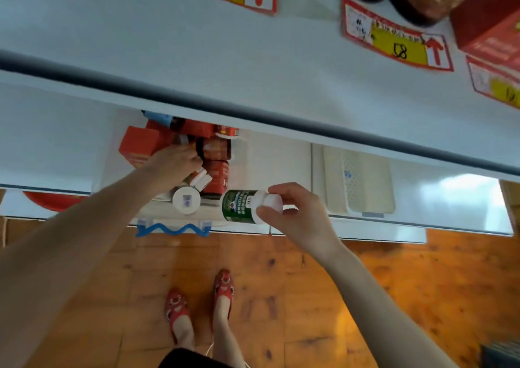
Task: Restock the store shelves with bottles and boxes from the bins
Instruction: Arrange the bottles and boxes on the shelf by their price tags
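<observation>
Centre frame: right hand [292,216] is pinching a green, white-capped plastic bottle [238,206] by its cap, risking slippage; grip of left hand [174,162] is indiscernible.

Shop — white shelves [168,44], price tags [396,44] (handwritten numbers)

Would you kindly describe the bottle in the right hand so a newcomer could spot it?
Find the clear bin on the low white shelf. At its right edge, the right hand holds a bottle sideways by its white cap. Its green label stands out from the red packs beside it.
</observation>
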{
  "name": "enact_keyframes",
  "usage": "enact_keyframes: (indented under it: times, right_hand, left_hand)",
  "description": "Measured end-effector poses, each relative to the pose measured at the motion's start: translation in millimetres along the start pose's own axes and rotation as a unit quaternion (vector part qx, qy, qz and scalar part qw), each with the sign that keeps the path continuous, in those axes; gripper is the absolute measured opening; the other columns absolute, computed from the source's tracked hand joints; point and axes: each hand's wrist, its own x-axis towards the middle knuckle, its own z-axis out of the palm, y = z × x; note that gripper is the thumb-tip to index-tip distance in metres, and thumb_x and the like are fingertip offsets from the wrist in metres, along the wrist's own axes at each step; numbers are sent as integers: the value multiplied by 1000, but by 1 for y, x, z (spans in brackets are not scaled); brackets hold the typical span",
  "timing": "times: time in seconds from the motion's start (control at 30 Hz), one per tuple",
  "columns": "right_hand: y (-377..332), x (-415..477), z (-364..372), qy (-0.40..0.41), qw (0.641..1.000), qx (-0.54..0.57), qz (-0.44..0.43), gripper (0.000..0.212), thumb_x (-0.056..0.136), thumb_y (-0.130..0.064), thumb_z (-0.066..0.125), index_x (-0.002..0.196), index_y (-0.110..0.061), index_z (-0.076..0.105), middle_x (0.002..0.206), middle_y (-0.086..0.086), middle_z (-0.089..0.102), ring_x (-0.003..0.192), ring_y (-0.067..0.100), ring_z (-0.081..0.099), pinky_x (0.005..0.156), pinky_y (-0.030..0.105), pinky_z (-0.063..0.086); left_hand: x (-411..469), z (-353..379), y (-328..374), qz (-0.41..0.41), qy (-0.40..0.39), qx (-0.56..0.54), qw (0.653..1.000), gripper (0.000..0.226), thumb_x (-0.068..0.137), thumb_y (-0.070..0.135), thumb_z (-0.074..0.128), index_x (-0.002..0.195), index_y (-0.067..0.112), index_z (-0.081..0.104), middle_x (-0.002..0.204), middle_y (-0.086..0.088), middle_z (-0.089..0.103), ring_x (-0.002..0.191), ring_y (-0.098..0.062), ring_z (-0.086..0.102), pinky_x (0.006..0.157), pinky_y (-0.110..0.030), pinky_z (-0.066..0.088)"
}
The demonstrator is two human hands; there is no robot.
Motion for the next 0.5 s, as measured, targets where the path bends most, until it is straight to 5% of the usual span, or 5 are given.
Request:
enact_keyframes:
  times: [0.27, 0.5]
  right_hand:
    - [-1, -8, 3, -2, 1000, 13, -3, 23, 76, -20, 72, 94, -26, 60, 92, -14, 61, 84, 4, 60, 70, 9, 50]
    - [-21, -32, -2, -26, 998, 26, -40, 17, 78, -19, 71, 93, -23, 64, 88, -22, 60, 80, 3, 60, 68, 9, 48]
  left_hand:
    - [-11, -2, 1, -70, 51, -106, 991, 44, 85, 13, 59, 128, 15, 51, 132, -7, 47, 123, -24, 40, 102, -34, 34]
    - [-70, -28, 17, -173, 144, -331, 916, 51, 73, 20, 75, 118, 3, 57, 112, -19, 57, 105, -35, 51, 88, -38, 38]
